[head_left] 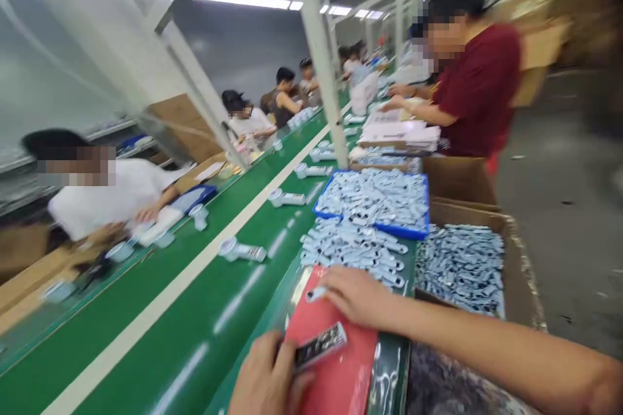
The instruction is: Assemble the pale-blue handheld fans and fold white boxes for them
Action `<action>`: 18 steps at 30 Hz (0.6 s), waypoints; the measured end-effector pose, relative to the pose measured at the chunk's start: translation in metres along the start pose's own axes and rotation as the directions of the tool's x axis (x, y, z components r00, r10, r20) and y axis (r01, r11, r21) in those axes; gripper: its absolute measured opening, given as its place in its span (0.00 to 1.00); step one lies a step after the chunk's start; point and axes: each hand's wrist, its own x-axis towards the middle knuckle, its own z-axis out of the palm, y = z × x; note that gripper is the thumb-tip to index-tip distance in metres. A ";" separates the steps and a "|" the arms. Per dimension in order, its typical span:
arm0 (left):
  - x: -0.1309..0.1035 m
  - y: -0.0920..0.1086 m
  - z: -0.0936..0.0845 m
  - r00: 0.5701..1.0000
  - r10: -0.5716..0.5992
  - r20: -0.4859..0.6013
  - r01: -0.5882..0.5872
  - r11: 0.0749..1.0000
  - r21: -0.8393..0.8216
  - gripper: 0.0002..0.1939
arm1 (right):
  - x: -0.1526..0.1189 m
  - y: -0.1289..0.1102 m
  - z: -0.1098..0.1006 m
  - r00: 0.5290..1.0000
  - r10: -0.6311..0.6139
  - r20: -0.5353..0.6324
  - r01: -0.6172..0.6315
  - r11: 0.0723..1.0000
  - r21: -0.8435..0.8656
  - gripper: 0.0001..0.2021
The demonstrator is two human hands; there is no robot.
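My left hand (270,373) grips the end of an elongated casing (324,343) with a pale rim and a dark, detailed inside. The casing's lower end is hidden by my fingers, which are slightly blurred. A bit farther off, my right hand (357,295) is closed on a light-blue plastic handle cover (316,294), whose rounded end with a hole sticks out past the fingertips. Both hands are over a red mat (335,376) beside the belt. Just beyond my right hand is a loose pile of similar light-blue covers (348,246).
A green conveyor belt (195,337) carries several round-headed light-blue parts (241,249). Covers fill a blue tray (423,207) and a cardboard box (516,259) at right. A metal post (321,45) rises by the belt. Co-workers stand or sit along both sides, one in dark red (487,84).
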 end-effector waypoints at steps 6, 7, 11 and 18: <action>-0.007 0.033 -0.006 0.973 -0.142 0.182 0.172 0.972 -0.161 0.13 | -0.026 -0.009 -0.009 0.999 -0.032 0.032 0.023 0.969 0.244 0.10; -0.008 0.035 -0.010 0.969 -0.157 0.192 0.191 0.965 -0.180 0.16 | -0.029 -0.014 -0.008 0.997 -0.059 0.051 0.045 0.969 0.243 0.10; -0.012 0.040 -0.016 0.969 -0.172 0.175 0.213 0.944 -0.253 0.21 | -0.031 -0.035 0.004 0.978 -0.139 0.158 0.115 0.981 0.155 0.09; -0.012 0.030 -0.010 0.993 -0.118 0.018 0.117 0.939 -0.322 0.07 | -0.018 -0.049 0.020 0.977 -0.155 0.145 0.149 0.988 0.048 0.10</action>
